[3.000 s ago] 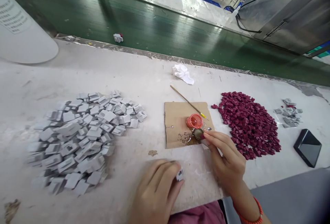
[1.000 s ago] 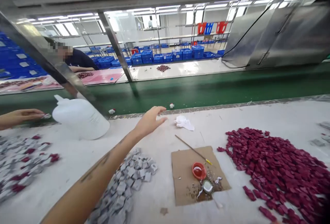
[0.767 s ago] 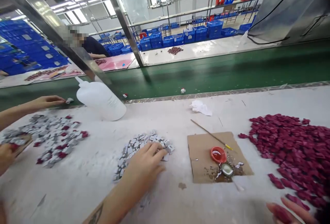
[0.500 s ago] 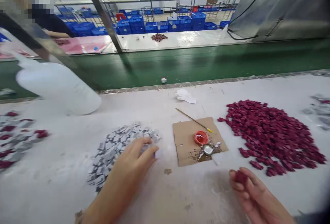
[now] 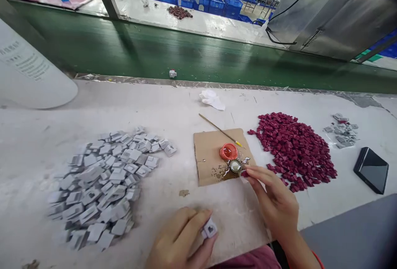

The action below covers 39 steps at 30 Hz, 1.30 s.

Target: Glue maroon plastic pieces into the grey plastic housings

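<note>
Near the front edge of the table, my left hand [image 5: 186, 238] is closed on a small grey plastic part [image 5: 209, 228] with a dark recess in its face. My right hand [image 5: 273, 196] pinches a small maroon plastic piece [image 5: 245, 174] beside a round metal cap [image 5: 235, 166] with pale contents. The cap sits on a cardboard square [image 5: 204, 174], which also bears a red cup of liquid [image 5: 228, 151] and a thin brush [image 5: 221, 130] with a yellow end. Dark wet spots mark the cardboard around the cap. Grey parts [image 5: 105, 178] lie heaped on the left, maroon pieces [image 5: 294, 149] on the right.
A large white bottle [image 5: 34, 70] stands at the left. Crumpled tissue [image 5: 211, 98] lies behind the cardboard. Grey parts in a clear bag [image 5: 343, 130] and a black phone [image 5: 371, 170] are at the right. Beyond runs a green conveyor belt [image 5: 217, 62] carrying one small part [image 5: 173, 73].
My left hand has left the grey heap with a grey part and come to the front middle. My right hand has carried the maroon piece left to the cap. The view has shifted.
</note>
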Each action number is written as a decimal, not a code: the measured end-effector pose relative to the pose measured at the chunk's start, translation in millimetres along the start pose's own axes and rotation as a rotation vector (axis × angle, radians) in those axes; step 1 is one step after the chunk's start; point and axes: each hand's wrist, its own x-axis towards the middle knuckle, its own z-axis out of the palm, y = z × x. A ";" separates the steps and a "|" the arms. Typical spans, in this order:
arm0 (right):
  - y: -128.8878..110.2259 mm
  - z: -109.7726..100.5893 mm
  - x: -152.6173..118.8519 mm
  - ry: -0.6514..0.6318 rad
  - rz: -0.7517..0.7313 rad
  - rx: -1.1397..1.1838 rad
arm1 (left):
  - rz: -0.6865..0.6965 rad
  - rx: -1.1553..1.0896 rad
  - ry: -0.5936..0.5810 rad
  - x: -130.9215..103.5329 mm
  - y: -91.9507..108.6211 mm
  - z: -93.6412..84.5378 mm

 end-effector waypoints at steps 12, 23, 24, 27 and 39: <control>9.6 7.7 13.6 -0.093 -0.149 -0.125 | -0.039 -0.050 -0.057 4.8 3.0 10.2; 8.8 8.3 14.1 -0.067 -0.167 -0.130 | -0.116 -0.070 -0.013 6.0 8.6 8.9; 8.1 7.5 13.6 -0.054 -0.168 -0.125 | -0.120 -0.069 -0.013 5.8 8.5 8.9; 0.6 4.5 7.2 -0.005 -0.113 -0.082 | -0.133 -0.068 -0.004 5.1 7.3 9.9; -53.5 24.0 -38.7 -0.095 0.359 0.341 | -0.178 -0.099 0.032 4.7 8.1 10.6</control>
